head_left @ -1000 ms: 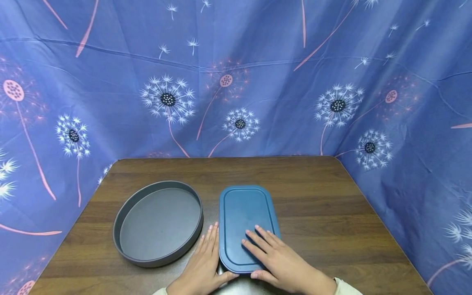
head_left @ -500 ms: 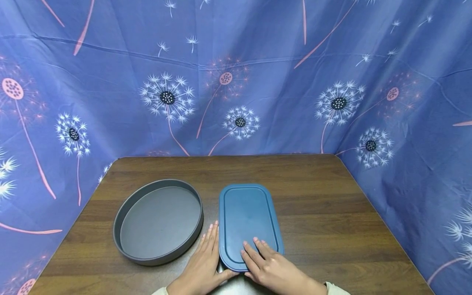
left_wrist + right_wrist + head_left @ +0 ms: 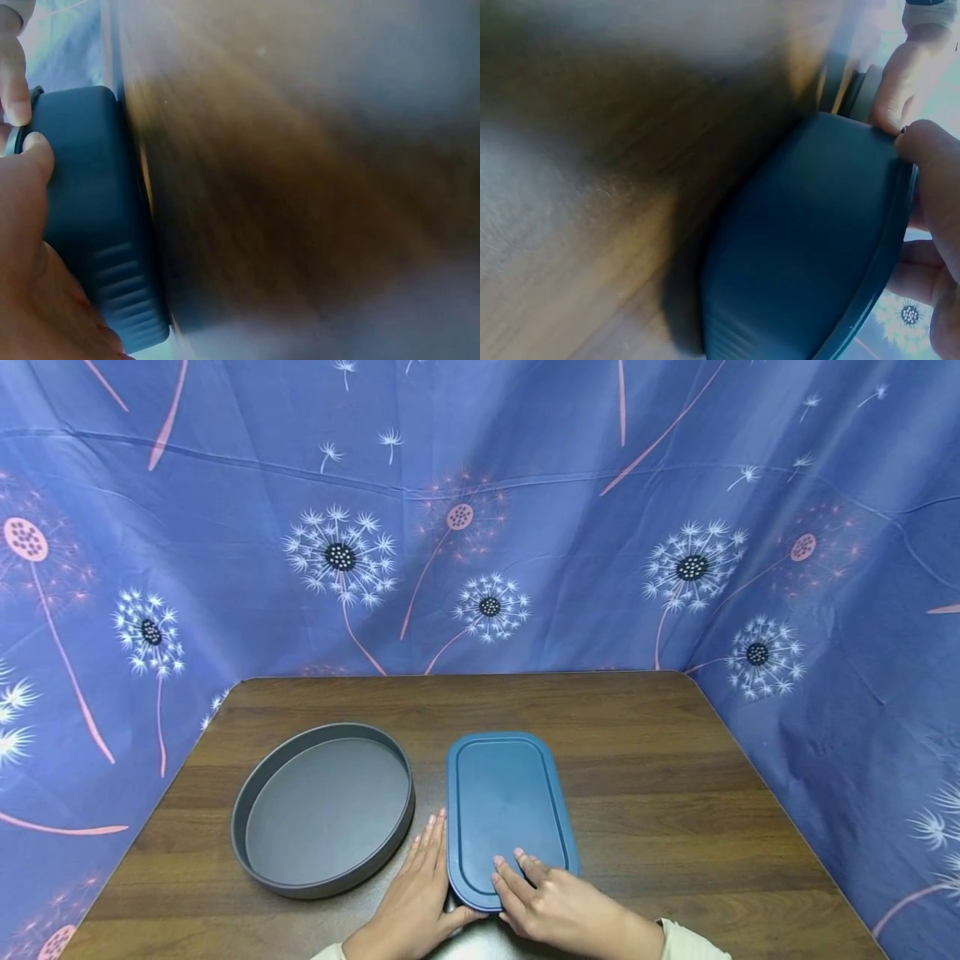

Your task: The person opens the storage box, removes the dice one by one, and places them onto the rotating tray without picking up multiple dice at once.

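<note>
A dark blue rectangular container with its lid point(image 3: 506, 797) on lies on the brown wooden table point(image 3: 645, 777), near the front edge. My left hand point(image 3: 423, 881) lies along its left side with straight fingers, its thumb at the near corner. My right hand point(image 3: 517, 893) has its fingertips on the near end of the lid and its thumb at the lid's near rim, pinching that edge. The left wrist view shows the container's wall point(image 3: 97, 217) against my left palm point(image 3: 22, 225). In the right wrist view my right thumb point(image 3: 937, 187) sits on the lid's rim above the container point(image 3: 795, 247).
A round grey baking pan point(image 3: 326, 810) with nothing in it stands just left of the container, close to my left fingers. Blue cloth with dandelion print point(image 3: 480, 527) walls the table at the back and both sides. Bare wood lies to the right and behind.
My right hand has slid back toward me along the lid, so only its fingertips now rest on the near end. The left hand, container and pan have stayed put.
</note>
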